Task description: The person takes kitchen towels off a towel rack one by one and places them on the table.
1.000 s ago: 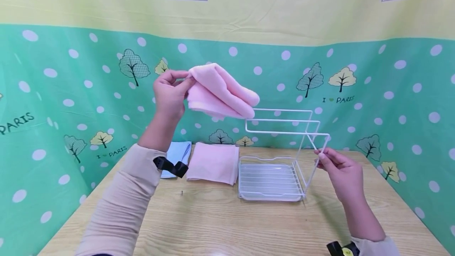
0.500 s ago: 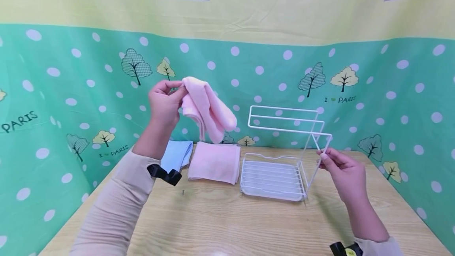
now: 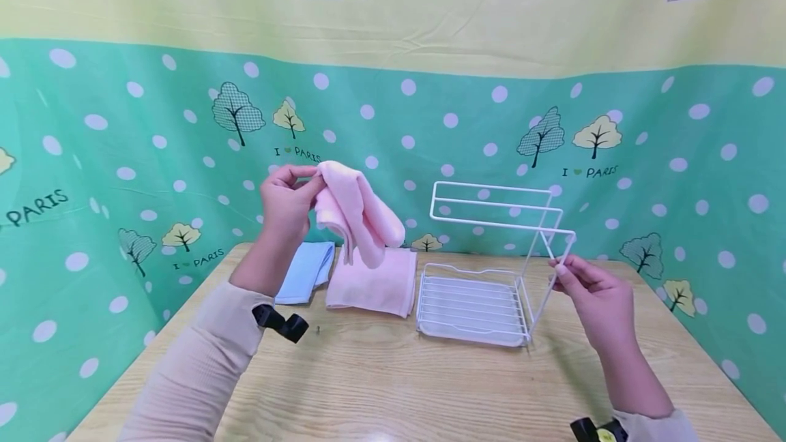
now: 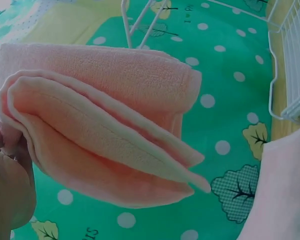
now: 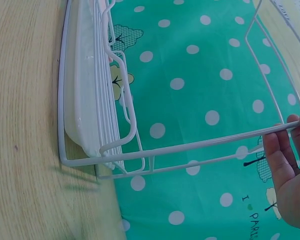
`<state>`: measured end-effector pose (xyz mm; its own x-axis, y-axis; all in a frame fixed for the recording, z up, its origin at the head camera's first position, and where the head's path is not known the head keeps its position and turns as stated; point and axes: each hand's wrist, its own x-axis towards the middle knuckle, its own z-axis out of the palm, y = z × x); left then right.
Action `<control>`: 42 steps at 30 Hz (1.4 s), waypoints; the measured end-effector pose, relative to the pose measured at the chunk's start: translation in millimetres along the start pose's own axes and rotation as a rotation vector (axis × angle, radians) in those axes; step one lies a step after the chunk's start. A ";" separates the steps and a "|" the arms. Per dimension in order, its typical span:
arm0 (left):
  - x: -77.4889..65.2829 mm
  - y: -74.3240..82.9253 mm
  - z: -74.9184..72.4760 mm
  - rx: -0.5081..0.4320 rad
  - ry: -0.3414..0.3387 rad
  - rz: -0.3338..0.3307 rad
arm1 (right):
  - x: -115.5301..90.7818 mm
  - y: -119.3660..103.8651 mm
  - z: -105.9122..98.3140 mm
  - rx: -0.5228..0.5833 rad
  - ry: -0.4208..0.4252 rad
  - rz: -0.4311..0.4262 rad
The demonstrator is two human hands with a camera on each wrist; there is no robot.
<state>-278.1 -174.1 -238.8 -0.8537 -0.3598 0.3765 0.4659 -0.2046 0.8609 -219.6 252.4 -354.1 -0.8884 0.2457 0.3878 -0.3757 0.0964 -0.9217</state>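
My left hand (image 3: 285, 202) pinches a folded pink towel (image 3: 359, 213) by one corner, holding it up in the air left of the rack. In the left wrist view the towel (image 4: 100, 120) hangs in soft layered folds. At the right, my right hand (image 3: 595, 302) grips the upright side wire of a white wire rack (image 3: 497, 225), thumb in front and fingers behind. The right wrist view shows the fingers of that hand (image 5: 290, 170) around the rack's wire (image 5: 205, 144). The rack's upper bars are bare, and its lower shelf sits over a pale tray (image 3: 469, 333).
A second folded pink towel (image 3: 371, 288) lies on the wooden table (image 3: 381, 387), left of the rack. Beside it is a folded light blue towel (image 3: 301, 278). A small dark object (image 3: 318, 329) lies in front of them. A green and yellow printed curtain (image 3: 393, 108) hangs behind.
My left hand has drawn the pink towel left and down, away from the rack's upper bars. The towel now droops toward the table. My right hand keeps its grip on the rack.
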 end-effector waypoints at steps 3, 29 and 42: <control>-2.5 -4.0 -4.3 0.035 0.007 -0.033 | 0.0 0.0 -0.2 0.003 0.000 -0.003; -35.2 -36.3 -51.7 0.103 0.065 -0.156 | 1.1 0.0 -1.2 -0.037 -0.010 -0.003; -62.2 -46.4 -62.6 0.075 0.133 -0.210 | 0.5 -1.8 -0.4 -0.043 -0.006 0.008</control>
<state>-232.0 -199.1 -323.6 -0.8893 -0.4344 0.1431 0.2592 -0.2208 0.9402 -219.2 252.7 -352.3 -0.8930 0.2409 0.3803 -0.3570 0.1357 -0.9242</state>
